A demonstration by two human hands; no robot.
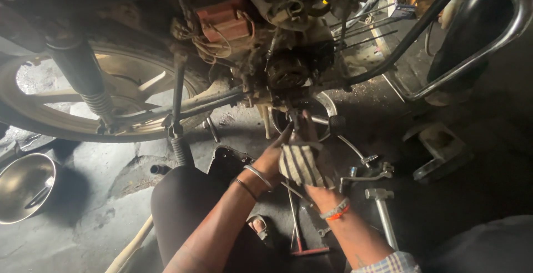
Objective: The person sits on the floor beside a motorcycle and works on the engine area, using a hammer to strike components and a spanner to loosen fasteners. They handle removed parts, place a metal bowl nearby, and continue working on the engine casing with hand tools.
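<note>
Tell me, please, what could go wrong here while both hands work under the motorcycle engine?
The striped cloth around the right hand could snag on engine parts. Loose wires hang close above the left hand. The metal bowl and hammer on the floor could get kicked.

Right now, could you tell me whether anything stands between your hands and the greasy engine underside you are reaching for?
Nothing visible does. The left hand and the right hand, wrapped in a striped cloth, are already up at the engine underside; the contact itself is too dark to make out.
</note>
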